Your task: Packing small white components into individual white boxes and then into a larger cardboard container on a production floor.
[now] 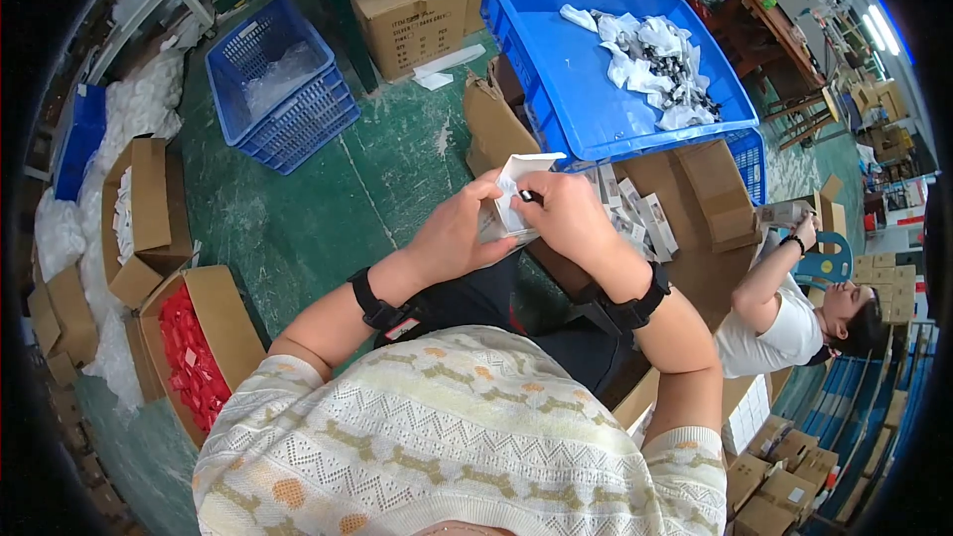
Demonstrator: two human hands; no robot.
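Observation:
My left hand [459, 228] is wrapped round a small white box [526, 165] whose flap stands up at the top. At the mouth of that box my right hand [571, 210] is closed, pinching a small black piece [533, 198] whose kind I cannot make out. Something pale and thin shows inside the box, partly covered by my fingers. Just beyond my hands sits a blue tray [566, 69], holding a heap of small black parts in white plastic bags [660, 60]. Beside my right wrist, several white boxes [655, 223] lie in a large carton [710, 268].
A blue basket [288, 129] with clear plastic inside stands on the green floor to the left. Nearer, a carton of red packets [191, 357] sits beside another open carton [164, 199]. Brown boxes [407, 20] are stacked at the back. A co-worker [784, 323] sits at the right.

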